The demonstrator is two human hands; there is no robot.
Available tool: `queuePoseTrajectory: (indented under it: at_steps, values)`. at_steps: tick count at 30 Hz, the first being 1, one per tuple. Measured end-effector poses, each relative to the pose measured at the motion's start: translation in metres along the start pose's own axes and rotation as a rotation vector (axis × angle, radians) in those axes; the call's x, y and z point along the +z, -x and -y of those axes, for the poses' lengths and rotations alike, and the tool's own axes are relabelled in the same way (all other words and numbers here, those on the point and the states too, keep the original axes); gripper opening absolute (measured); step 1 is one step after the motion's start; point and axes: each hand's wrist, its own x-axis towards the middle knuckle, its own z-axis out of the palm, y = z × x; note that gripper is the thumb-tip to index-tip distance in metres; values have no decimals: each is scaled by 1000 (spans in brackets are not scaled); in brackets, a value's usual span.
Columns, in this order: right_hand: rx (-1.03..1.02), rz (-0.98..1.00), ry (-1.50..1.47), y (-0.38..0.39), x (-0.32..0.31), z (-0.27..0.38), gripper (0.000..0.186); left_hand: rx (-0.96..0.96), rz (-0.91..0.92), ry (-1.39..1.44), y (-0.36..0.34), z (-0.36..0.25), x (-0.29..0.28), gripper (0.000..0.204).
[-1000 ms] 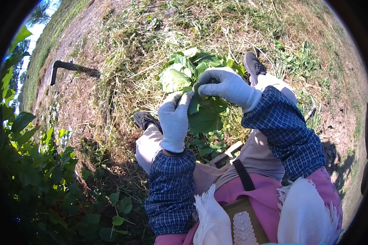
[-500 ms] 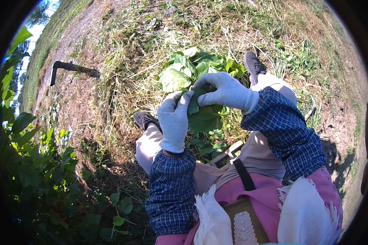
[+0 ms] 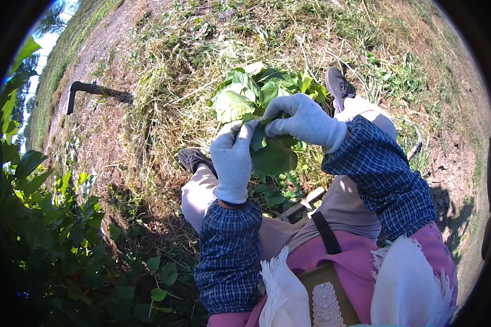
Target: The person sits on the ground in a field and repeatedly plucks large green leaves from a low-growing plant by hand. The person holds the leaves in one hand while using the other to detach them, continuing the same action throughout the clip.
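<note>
Both my hands wear white gloves and meet over a large dark green leaf [image 3: 275, 157], which hangs below the fingers. My left hand [image 3: 232, 161] pinches the leaf's near edge between thumb and fingers. Close beside it, my right hand [image 3: 305, 124] is closed on the upper part of the leaf, its thumb and forefinger pressed together. The fingertips partly hide where each grips, and how many leaves are held cannot be made out. Just beyond the hands a heap of broad green leaves [image 3: 237, 95] lies on the ground.
Dry cut grass [image 3: 169, 82] covers the ground around the heap. A bent black pipe [image 3: 95, 89] rises at the far left. Leafy bushes [image 3: 43, 229] crowd the near left. My shoes [image 3: 339, 90] flank the heap, and a wooden piece [image 3: 305, 204] lies between my legs.
My right hand has shifted slightly, its fingers drawing in closer to the thumb at the leaf's upper edge. The left hand stays nearly where it was.
</note>
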Motion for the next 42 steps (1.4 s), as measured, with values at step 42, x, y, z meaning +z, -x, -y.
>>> queuePoseTrajectory:
  at_steps: [42]
  values:
    - [19, 54, -61, -3, 2, -1, 24, 6, -7, 0, 0, 0, 5, 20]
